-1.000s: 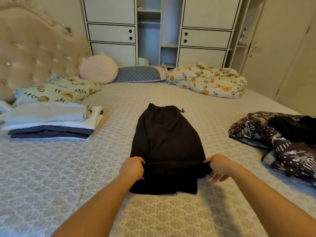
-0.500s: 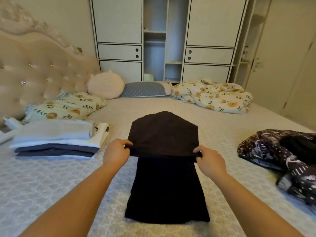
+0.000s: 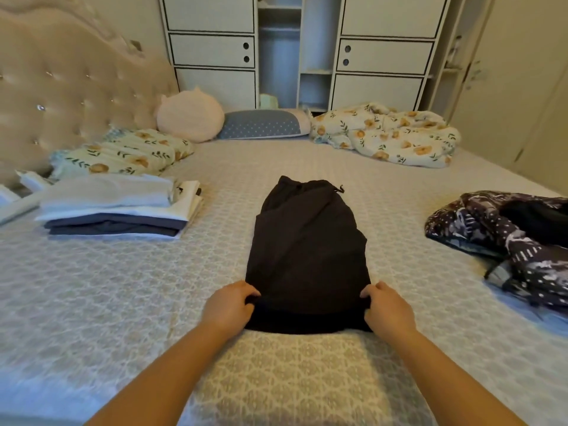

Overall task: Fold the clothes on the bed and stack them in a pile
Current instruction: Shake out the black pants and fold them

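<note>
Two bare forearms reach in from the near edge over the bed (image 3: 92, 302), which wears a grey patterned cover. The left hand (image 3: 229, 305) has its grip closed on the near left corner of the black garment (image 3: 307, 256), fingers curled over the fabric edge. The right hand (image 3: 388, 309) pinches the near right corner the same way, thumb on top. The garment lies flat in the middle of the bed, running away from the person, with its near end doubled into a thicker fold between the two hands; its drawstring waistband is at the far end.

To the left, well apart from the garment, sits the stack of folded clothes (image 3: 120, 210): dark pieces at the bottom, white and pale ones on top. To the right, near the bed's edge, lies a crumpled heap of unfolded clothes (image 3: 516, 238), dark with a white print, with something plain black on top of it.

Farther off on the left, a floral pillow (image 3: 123, 153) rests against the tufted headboard (image 3: 70, 87). Just beyond it sit a round pink cushion (image 3: 190, 115) and a blue dotted pillow (image 3: 261, 124). A floral quilt (image 3: 387, 133) is bunched at the far right. Behind the bed stands a white wardrobe (image 3: 384, 41) with black-edged doors and open middle shelves.
</note>
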A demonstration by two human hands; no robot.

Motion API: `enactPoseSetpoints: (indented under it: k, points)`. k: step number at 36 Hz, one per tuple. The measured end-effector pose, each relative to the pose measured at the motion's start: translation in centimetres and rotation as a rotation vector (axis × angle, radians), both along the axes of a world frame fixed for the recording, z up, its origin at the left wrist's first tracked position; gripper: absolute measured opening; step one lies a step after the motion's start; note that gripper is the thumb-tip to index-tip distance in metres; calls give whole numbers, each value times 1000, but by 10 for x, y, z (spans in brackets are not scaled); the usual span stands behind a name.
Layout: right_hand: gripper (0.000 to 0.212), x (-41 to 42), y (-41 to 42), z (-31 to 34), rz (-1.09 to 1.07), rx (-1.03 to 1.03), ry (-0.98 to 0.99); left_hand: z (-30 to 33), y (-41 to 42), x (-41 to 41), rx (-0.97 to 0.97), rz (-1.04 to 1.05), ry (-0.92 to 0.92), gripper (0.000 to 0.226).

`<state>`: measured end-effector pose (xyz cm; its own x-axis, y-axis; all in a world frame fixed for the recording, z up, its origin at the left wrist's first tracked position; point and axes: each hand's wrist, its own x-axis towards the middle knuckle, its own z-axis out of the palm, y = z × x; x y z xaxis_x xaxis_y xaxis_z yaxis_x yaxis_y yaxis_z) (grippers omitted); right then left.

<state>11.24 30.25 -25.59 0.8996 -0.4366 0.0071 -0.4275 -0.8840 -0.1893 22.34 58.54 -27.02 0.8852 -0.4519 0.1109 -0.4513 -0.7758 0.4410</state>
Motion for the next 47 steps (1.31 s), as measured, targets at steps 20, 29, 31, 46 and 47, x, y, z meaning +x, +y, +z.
enactPoseSetpoints:
  k: [20, 29, 31, 46, 47]
  points:
    - [30, -9, 16, -12, 252, -158, -123, 10, -23, -14, 407, -13, -293, 41]
    - [60, -18, 3, -18, 512, -260, -10, 4, 0, -29, 519, -313, -173, 57]
    - [61, -13, 7, -15, 564, -319, -4, 5, -9, -35, 553, -389, -231, 59]
    - [28, 8, 14, 19, 305, -483, 85, 25, -33, -20, 588, -135, -124, 56]
    - [27, 7, 9, 28, 295, -516, 42, 30, -34, -18, 572, -136, -161, 57]
